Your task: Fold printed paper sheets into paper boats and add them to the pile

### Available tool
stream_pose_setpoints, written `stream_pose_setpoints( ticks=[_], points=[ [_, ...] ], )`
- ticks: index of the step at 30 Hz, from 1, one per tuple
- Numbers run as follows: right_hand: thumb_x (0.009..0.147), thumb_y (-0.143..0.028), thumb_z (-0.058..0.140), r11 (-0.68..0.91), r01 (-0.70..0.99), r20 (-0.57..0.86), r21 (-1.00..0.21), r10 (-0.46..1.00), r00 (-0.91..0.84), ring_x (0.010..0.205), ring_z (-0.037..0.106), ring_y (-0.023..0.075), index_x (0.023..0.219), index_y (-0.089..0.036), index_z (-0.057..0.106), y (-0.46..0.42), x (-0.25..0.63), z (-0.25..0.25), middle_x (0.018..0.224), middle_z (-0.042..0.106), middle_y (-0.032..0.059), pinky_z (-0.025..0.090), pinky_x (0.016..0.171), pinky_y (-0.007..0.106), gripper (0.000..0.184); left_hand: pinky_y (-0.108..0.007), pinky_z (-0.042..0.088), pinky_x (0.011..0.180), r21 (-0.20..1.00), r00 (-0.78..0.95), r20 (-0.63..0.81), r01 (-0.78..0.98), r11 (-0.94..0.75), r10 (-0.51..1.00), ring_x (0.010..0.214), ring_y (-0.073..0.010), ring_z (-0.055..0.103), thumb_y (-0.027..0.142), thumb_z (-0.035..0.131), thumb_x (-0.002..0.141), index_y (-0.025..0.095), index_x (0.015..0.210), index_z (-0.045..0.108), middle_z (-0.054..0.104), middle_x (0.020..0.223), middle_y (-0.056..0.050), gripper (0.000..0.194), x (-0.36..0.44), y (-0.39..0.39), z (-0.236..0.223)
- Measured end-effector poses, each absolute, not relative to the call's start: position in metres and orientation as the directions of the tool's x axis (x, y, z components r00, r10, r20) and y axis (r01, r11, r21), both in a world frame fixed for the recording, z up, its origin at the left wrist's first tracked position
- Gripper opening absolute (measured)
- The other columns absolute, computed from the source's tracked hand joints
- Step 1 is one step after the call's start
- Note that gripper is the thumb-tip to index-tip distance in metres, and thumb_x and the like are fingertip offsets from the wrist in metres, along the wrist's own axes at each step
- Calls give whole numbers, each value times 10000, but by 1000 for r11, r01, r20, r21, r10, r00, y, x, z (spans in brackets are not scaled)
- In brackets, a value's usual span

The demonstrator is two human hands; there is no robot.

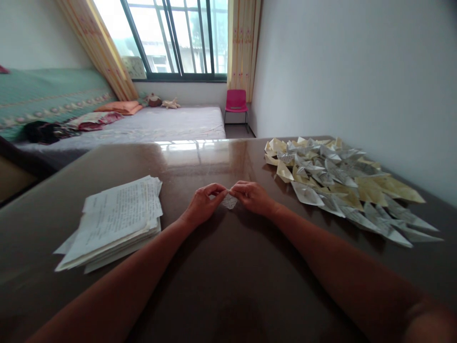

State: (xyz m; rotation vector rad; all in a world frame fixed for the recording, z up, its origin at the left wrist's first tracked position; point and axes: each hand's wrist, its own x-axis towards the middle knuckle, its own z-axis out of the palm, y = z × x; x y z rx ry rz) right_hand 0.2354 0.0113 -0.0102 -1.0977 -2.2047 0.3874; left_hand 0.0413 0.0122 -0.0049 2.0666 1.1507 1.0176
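A small folded piece of printed paper [230,202] is held between my two hands over the middle of the brown table. My left hand [205,202] pinches its upper left corner between thumb and fingertips. On the other side my right hand [252,196] pinches the upper right corner, the two sets of fingertips almost meeting. The paper's lower part hangs to a point below the fingers; its top edge is partly hidden by them. Off to the right lie many folded paper boats [321,166], and to the left a stack of printed sheets [117,219].
The glossy brown table [221,286] reaches the white wall on the right. Beyond its far edge stand a bed [185,121] with pillows and cloths, and a pink chair [236,101] below the window [178,38].
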Motion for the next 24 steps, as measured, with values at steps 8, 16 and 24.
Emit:
stream_pose_setpoints(
  ticks=[8, 16, 24],
  points=[
    [927, -334, 486, 592, 612, 410, -525, 806, -428, 674, 526, 114, 772, -182, 653, 9, 233, -8, 757, 625, 15, 362, 656, 231, 273, -234, 463, 684, 755, 340, 344, 455, -473, 876, 688, -134, 595, 383, 562, 834, 162, 777, 678, 671, 712, -1, 256, 39, 11, -1],
    [842, -367, 584, 500, 544, 388, -673, 866, -316, 558, 479, 91, 802, -190, 642, 7, 231, -3, 696, 633, -26, 362, 583, 219, 190, -239, 452, 676, 699, 323, 387, 508, -503, 864, 678, -134, 576, 385, 543, 844, 171, 758, 660, 659, 713, -4, 258, 39, 14, -3],
    [822, -345, 590, 469, 465, 382, -751, 883, -273, 557, 453, 88, 719, -170, 607, 8, 229, -4, 629, 577, -34, 348, 556, 215, 204, -236, 427, 673, 674, 317, 417, 521, -524, 852, 684, -126, 554, 368, 516, 866, 169, 742, 635, 625, 726, -2, 263, 38, 15, -5]
  ],
)
